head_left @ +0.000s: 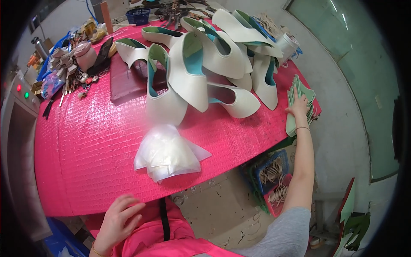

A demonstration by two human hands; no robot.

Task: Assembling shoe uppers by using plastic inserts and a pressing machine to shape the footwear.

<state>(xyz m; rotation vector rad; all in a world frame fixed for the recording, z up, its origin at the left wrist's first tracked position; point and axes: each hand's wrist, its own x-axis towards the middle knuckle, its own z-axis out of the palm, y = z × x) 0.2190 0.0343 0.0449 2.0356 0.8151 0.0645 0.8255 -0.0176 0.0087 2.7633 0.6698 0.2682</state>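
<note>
At the table's right edge my right hand (pixel 299 106) reaches out, its fingers and thumb closed over a stack of thin light green pieces (pixel 292 125). They look like cut shoe parts; how many are in my grip is hidden. My left hand (pixel 121 220) hovers by the table's front edge above my pink apron, fingers loosely bent and apart, holding nothing. Between the hands, nearer the left, a crumpled translucent plastic bag (pixel 169 152) with white contents lies on the pink table. Beyond it, several white pointed shoe uppers (pixel 187 81) with green and blue linings are heaped.
The pink textured table cover (pixel 94 158) spans the middle. A dark red slab (pixel 124 85) lies beneath the heap. Tools and a jar (pixel 85 55) crowd the far left. A white thread spool (pixel 287 43) stands far right. Below the right edge are a blue basket (pixel 272 165) and a pink basket (pixel 276 205).
</note>
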